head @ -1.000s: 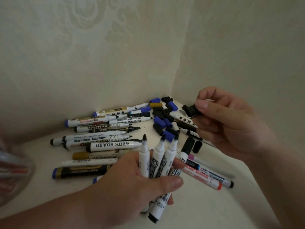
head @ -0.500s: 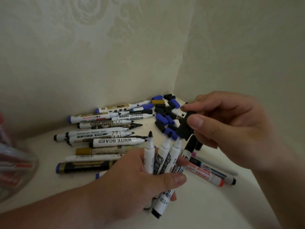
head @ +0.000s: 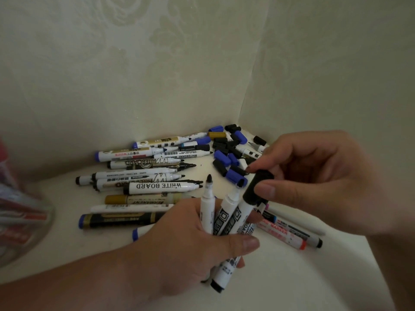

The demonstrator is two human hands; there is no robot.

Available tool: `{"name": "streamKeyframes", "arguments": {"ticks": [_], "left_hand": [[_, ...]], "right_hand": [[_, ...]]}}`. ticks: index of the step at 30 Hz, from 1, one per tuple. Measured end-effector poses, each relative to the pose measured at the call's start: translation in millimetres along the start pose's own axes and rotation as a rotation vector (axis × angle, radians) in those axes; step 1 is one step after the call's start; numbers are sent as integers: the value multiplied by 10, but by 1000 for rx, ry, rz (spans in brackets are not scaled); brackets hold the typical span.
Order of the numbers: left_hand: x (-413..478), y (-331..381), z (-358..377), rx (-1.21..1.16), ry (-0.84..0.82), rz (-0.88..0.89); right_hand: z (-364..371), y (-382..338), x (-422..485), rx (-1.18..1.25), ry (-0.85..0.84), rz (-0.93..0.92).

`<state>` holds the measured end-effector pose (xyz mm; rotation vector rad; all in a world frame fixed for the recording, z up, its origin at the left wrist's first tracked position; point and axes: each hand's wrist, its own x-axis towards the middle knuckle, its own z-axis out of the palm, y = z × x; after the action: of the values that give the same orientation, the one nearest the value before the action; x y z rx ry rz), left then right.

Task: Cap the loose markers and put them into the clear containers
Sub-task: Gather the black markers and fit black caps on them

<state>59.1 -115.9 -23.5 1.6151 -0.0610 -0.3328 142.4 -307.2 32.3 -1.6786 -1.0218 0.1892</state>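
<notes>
Pinching a black cap (head: pixel 253 191) in our right grip (head: pixel 325 182), left grip (head: pixel 190 243) clutching the marker bundle (head: pixel 226 215), cream desk (head: pixel 280 279) beneath, wallpapered corner (head: pixel 245 102) beyond the bundle

Markers (head: pixel 143 182) lie in rows left of the caps (head: pixel 226 153) heaped in the corner (head: pixel 243 122); what seems a container (head: pixel 20 221) stands far left.

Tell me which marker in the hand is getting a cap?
The marker in the left hand under the black cap pinched by the right hand. The two markers left of it show bare tips.
</notes>
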Motion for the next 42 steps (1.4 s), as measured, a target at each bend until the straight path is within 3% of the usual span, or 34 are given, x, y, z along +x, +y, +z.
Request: {"name": "streamKeyframes", "arguments": {"ticks": [12,18,19,21,23,25,28,32,42], "left_hand": [[-4,-34,-2,-21,57,23],[-1,2,3,9,45,31],[-2,6,5,10,49,34],[-4,12,12,11,49,31],[-3,20,16,18,62,15],[9,25,25,23,87,10],[29,40,48,16,113,18],[34,22,27,-8,94,14],[12,40,39,-26,103,5]], "right_hand": [[133,-2,1,-54,4,-20],[-206,41,86,169,340,-100],[-302,73,85,127,384,-53],[-473,155,61,-189,425,118],[-631,244,31,-539,346,384],[-721,267,3,-644,197,615],[-730,252,-12,-725,22,760],[-644,267,1,-795,-132,863],[-524,295,17,-913,-197,833]]}}
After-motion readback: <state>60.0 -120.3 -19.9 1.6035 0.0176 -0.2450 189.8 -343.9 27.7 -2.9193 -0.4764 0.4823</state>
